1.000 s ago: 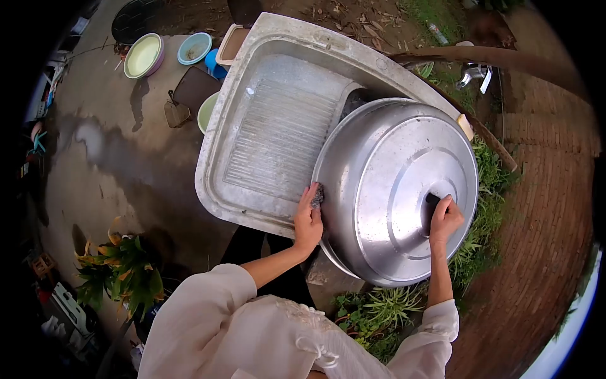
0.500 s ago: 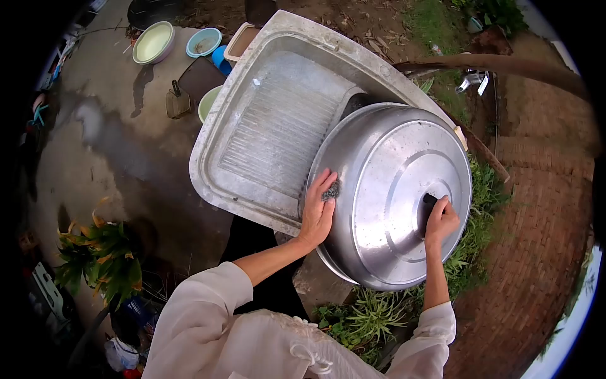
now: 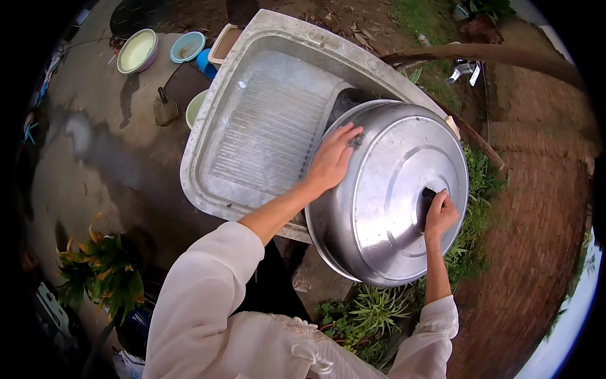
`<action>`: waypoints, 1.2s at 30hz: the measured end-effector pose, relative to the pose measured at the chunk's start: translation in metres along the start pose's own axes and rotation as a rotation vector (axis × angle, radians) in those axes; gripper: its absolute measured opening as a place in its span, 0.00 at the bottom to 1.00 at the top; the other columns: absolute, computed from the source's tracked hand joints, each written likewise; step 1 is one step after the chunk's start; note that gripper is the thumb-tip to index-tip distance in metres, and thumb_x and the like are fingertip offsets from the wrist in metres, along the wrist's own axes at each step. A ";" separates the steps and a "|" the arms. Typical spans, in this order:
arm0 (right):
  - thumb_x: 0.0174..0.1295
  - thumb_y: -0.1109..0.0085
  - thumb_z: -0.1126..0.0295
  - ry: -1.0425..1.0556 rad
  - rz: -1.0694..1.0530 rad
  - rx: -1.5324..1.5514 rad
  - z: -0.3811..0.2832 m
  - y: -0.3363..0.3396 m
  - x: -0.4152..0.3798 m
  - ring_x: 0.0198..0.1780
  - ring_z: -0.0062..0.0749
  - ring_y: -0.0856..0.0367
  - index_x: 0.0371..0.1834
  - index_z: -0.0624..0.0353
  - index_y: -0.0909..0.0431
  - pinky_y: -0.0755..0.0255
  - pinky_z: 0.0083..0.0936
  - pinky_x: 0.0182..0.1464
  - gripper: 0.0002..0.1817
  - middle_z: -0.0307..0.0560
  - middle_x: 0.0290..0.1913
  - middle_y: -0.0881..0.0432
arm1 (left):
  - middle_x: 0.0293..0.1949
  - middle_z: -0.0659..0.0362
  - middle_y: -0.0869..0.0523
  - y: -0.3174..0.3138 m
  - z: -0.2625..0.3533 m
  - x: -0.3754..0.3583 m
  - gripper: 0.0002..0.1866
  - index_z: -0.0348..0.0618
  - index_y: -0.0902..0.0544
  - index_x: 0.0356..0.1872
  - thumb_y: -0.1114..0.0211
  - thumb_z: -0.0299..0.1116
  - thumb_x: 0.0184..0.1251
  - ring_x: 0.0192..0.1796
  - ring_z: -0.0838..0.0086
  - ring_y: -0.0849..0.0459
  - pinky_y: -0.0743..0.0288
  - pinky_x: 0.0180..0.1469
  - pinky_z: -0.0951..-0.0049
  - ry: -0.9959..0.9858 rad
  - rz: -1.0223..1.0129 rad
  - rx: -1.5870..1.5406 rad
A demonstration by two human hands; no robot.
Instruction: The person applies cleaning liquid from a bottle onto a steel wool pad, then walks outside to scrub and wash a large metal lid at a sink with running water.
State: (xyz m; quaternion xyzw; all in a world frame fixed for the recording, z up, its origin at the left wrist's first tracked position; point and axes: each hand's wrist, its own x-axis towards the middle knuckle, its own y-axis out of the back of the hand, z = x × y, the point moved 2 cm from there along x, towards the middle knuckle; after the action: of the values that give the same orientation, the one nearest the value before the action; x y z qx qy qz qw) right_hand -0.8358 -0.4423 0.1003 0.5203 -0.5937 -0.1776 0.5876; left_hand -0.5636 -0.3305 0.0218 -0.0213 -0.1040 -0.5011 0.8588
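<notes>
A large domed aluminium pot lid (image 3: 385,240) leans on its side over the right end of the washboard sink (image 3: 218,203). My right hand (image 3: 441,213) is closed round the black handle (image 3: 429,192) at the lid's centre. My left hand (image 3: 331,158) presses a grey steel wool scrubber (image 3: 356,141) to the upper left side wall of the lid. The fingers lie over part of the scrubber. Behind the lid, the sink's right end is mostly hidden.
A curved brown pipe or branch (image 3: 486,54) crosses at upper right near a metal tap (image 3: 464,72). Basins, including a pale yellow one (image 3: 137,50) and a light blue one (image 3: 187,47), stand on the ground at upper left. Green plants (image 3: 372,309) grow below the lid.
My left hand has slid up and to the right along the lid's side wall with the scrubber. My right hand still grips the handle. The view has shifted slightly.
</notes>
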 end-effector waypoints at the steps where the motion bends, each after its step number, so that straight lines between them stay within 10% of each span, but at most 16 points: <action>1: 0.67 0.49 0.60 0.006 -0.009 0.013 -0.002 0.002 0.002 0.10 0.41 0.41 0.14 0.62 0.22 0.49 0.38 0.17 0.24 0.52 0.09 0.35 | 0.67 0.49 0.30 -0.002 -0.002 -0.006 0.26 0.45 0.26 0.64 0.45 0.20 0.63 0.70 0.47 0.38 0.43 0.72 0.52 -0.001 0.002 -0.012; 6: 0.69 0.49 0.59 -0.022 -0.033 0.012 0.000 0.001 -0.003 0.12 0.33 0.42 0.18 0.68 0.24 0.49 0.39 0.19 0.25 0.55 0.10 0.36 | 0.68 0.50 0.31 -0.006 0.025 -0.114 0.26 0.46 0.25 0.63 0.44 0.20 0.62 0.71 0.47 0.38 0.43 0.71 0.48 -0.083 -0.031 0.183; 10: 0.70 0.50 0.59 0.003 -0.018 0.017 0.001 0.002 0.002 0.12 0.31 0.43 0.17 0.67 0.24 0.49 0.39 0.19 0.26 0.54 0.10 0.38 | 0.66 0.51 0.29 -0.010 0.034 -0.044 0.26 0.47 0.23 0.62 0.47 0.18 0.60 0.70 0.47 0.37 0.42 0.71 0.50 -0.195 -0.119 0.343; 14: 0.67 0.49 0.63 -0.017 -0.018 0.028 -0.001 0.003 0.002 0.10 0.34 0.44 0.12 0.63 0.27 0.51 0.36 0.17 0.24 0.51 0.09 0.38 | 0.66 0.46 0.30 -0.012 -0.023 0.039 0.21 0.40 0.25 0.61 0.48 0.23 0.66 0.68 0.46 0.35 0.40 0.70 0.54 0.121 -0.037 -0.056; 22: 0.69 0.50 0.62 -0.018 -0.007 0.071 0.003 0.000 0.002 0.12 0.31 0.45 0.14 0.68 0.28 0.52 0.38 0.19 0.26 0.54 0.10 0.40 | 0.70 0.46 0.36 -0.010 0.013 -0.073 0.26 0.45 0.26 0.65 0.48 0.22 0.64 0.74 0.46 0.44 0.51 0.74 0.47 -0.074 -0.016 0.152; 24: 0.69 0.50 0.62 -0.030 -0.036 0.059 0.000 0.003 0.000 0.12 0.31 0.45 0.14 0.68 0.28 0.52 0.38 0.19 0.25 0.54 0.10 0.40 | 0.66 0.45 0.30 -0.004 -0.017 -0.003 0.22 0.46 0.25 0.63 0.51 0.27 0.69 0.74 0.51 0.42 0.51 0.73 0.46 0.131 0.039 -0.098; 26: 0.69 0.50 0.63 -0.009 -0.052 0.053 0.001 0.004 0.004 0.12 0.31 0.45 0.14 0.68 0.28 0.52 0.38 0.19 0.25 0.54 0.10 0.40 | 0.63 0.43 0.27 -0.003 -0.046 0.033 0.21 0.45 0.26 0.63 0.54 0.30 0.72 0.74 0.55 0.41 0.51 0.74 0.49 0.376 -0.136 0.336; 32: 0.70 0.51 0.63 -0.055 -0.080 0.079 -0.002 0.006 0.003 0.13 0.30 0.45 0.15 0.68 0.29 0.51 0.37 0.19 0.25 0.52 0.10 0.40 | 0.70 0.51 0.34 -0.010 0.014 -0.101 0.27 0.50 0.27 0.67 0.46 0.26 0.64 0.73 0.48 0.42 0.51 0.74 0.49 0.037 0.054 0.116; 36: 0.70 0.50 0.64 -0.044 -0.084 0.071 0.001 0.005 0.003 0.14 0.29 0.44 0.15 0.68 0.31 0.50 0.36 0.20 0.24 0.51 0.11 0.40 | 0.65 0.58 0.26 -0.027 0.043 -0.019 0.21 0.52 0.17 0.55 0.41 0.25 0.59 0.71 0.52 0.36 0.44 0.72 0.46 -0.317 -0.325 0.484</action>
State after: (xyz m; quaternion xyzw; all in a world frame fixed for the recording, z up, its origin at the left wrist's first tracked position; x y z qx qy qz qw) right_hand -0.8377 -0.4435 0.1059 0.5612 -0.5902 -0.1921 0.5476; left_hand -0.6031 -0.3217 0.0579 0.1224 -0.3543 -0.5829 0.7209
